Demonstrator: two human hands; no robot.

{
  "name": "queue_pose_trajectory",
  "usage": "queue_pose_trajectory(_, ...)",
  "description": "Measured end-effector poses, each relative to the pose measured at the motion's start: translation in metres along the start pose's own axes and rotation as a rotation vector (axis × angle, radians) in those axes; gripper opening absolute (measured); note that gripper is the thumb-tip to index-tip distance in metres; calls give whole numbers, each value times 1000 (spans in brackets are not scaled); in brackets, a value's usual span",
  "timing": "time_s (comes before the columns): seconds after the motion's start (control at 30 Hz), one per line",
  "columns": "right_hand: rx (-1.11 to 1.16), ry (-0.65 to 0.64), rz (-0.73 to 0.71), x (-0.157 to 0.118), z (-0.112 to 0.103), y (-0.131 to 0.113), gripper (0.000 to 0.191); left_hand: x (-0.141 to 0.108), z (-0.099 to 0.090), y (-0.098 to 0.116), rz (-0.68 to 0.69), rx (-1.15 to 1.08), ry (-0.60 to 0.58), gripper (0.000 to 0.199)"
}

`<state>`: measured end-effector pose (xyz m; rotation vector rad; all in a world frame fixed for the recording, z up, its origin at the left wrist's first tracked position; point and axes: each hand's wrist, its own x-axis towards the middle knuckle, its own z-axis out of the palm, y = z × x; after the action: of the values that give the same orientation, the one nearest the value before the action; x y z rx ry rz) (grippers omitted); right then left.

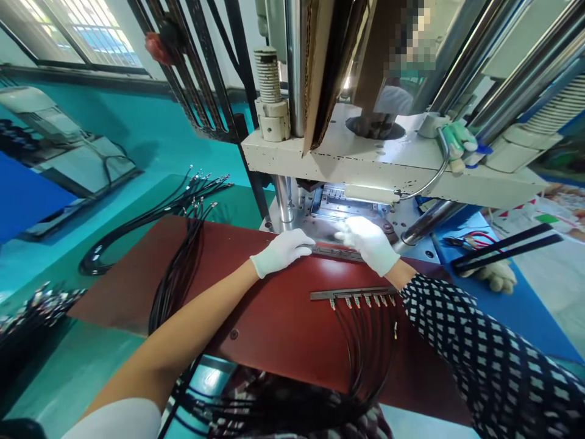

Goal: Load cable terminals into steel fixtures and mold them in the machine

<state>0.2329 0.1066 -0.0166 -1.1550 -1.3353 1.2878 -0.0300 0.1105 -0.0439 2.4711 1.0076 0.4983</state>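
My left hand [284, 251], in a white glove, pinches the left end of a dark slotted metal bar [337, 252] at the back edge of the reddish-brown board. My right hand [369, 245], also gloved, is over the bar's right part with its fingers bent and slightly smeared; whether they grip anything is hidden. Nearer me lies a second dark bar [322, 296], with several black cables [359, 347] fixed along it by their metal ends. One loose cable end [395, 330] lies below its right end. Just behind my hands, a lit metal mold [336, 201] sits in the press.
The press's thick white plate [329, 161] hangs low over the mold, between steel columns [284, 198]. Black cable bundles [176, 274] lie across the brown board [269, 311] at left. Black strips and a glove [496, 277] rest on the blue surface at right.
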Motion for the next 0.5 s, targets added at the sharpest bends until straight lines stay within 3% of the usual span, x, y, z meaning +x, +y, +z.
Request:
queue_pose_trajectory(0.17, 72, 108, -18, -4, -14, -15, 43, 3, 2, 1, 4, 10, -5, 35)
queue_pose_trajectory(0.33, 21, 157, 70, -38, -29, -31, 52, 2, 2, 0, 8, 14, 2, 39)
queue_pose_trajectory(0.5, -137, 261, 115, -80, -58, -44, 55, 0, 5, -3, 22, 8, 20, 39)
